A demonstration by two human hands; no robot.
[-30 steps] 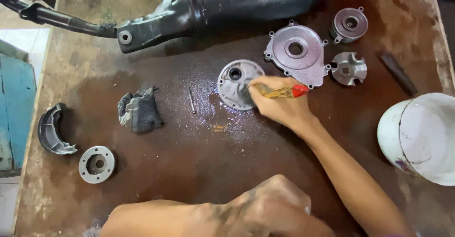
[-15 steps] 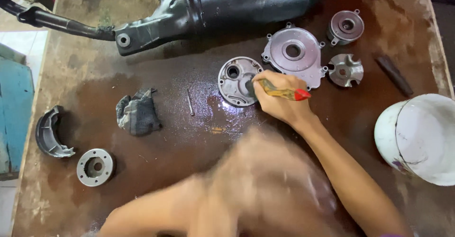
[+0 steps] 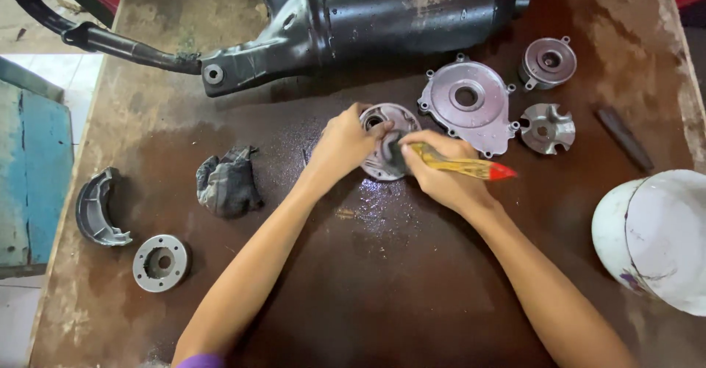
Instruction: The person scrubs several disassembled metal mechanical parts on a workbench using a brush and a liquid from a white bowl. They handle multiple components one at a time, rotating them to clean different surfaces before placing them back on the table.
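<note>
The round metal cover (image 3: 388,141) lies near the middle of the wet, dark-stained table (image 3: 382,280), just left of the larger grey engine cover (image 3: 468,105) and below the black exhaust muffler (image 3: 382,11). Your left hand (image 3: 344,144) sits on its left edge, fingers curled over the rim and clamping it down against the tabletop. Your right hand (image 3: 440,171) is at its lower right edge, closed around a brush with a yellow handle and red tip (image 3: 460,166); the bristle end presses on the cover's face, and the red tip points away to the right.

Both forearms run up from the bottom of the view and converge on the part, the left one angled in from the lower left, the right from the lower right. Your wrists are low, close to the table.

A crumpled grey rag (image 3: 226,182) lies well to the left of your left hand. A white bucket (image 3: 654,237) stands at the right edge.
</note>
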